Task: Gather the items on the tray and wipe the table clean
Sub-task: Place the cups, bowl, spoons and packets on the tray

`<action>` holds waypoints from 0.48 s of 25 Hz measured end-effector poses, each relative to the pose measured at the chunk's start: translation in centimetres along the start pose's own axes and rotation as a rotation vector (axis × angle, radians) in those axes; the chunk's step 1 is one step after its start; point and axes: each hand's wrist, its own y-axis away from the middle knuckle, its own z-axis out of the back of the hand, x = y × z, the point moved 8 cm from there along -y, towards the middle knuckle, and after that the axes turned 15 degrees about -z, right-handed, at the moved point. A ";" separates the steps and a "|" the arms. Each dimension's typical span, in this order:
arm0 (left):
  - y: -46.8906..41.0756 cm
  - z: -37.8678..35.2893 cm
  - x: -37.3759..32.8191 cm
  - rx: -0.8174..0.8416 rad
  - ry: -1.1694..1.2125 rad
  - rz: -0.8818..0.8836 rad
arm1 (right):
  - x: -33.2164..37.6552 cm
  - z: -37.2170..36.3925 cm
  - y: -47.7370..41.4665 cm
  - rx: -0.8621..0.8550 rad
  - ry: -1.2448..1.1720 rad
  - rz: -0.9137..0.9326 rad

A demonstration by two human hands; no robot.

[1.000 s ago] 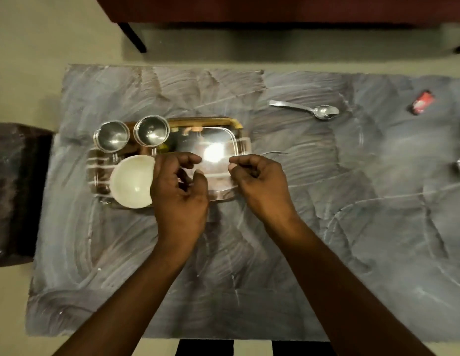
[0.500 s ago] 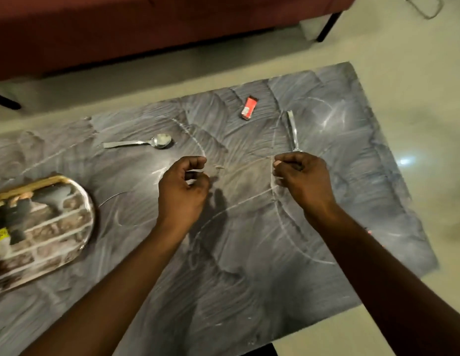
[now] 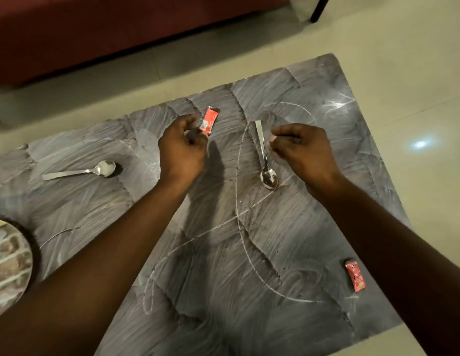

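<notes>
We look down on a grey, marble-patterned table point(image 3: 249, 265) streaked all over with whitish smears and curved dried lines. It stands on a pale tiled floor point(image 3: 403, 73) that shows a bright spot of reflected light. Beyond the far edge runs a dark red sofa point(image 3: 108, 29) with one black leg point(image 3: 317, 9).

A red sachet point(image 3: 209, 120) sits close to the far edge, and a second red sachet point(image 3: 355, 276) lies by the right edge toward the near right corner. Both carry print that is too small for us to read.

Our left hand point(image 3: 181, 147) is at the lower end of the first sachet, fingers curled and thumb raised. We cannot tell whether they pinch the sachet or only touch it.

Our right hand point(image 3: 300, 147) hovers with its fingertips drawn together just beside the handle of a spoon point(image 3: 264, 155). It does not grip the spoon, which lies handle toward the far edge.

Another spoon point(image 3: 79, 170) lies toward the left near the far edge, its bowl pointing right. The tray point(image 3: 10, 265) shows only partly at the left, cut off by the picture's border. Both forearms cross the near half of the table and hide part of it. A shadow falls on the table between the hands.
</notes>
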 end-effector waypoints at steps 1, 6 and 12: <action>-0.8 -0.4 -0.1 0.003 -0.028 -0.001 | 0.6 -1.2 -0.4 0.031 -0.001 0.012; -3.0 -2.1 -0.1 0.041 -0.179 -0.033 | 1.9 -6.8 -1.5 0.139 -0.021 0.013; -3.4 -1.9 0.4 0.117 -0.124 -0.054 | 1.2 -10.1 -1.7 0.213 -0.160 -0.124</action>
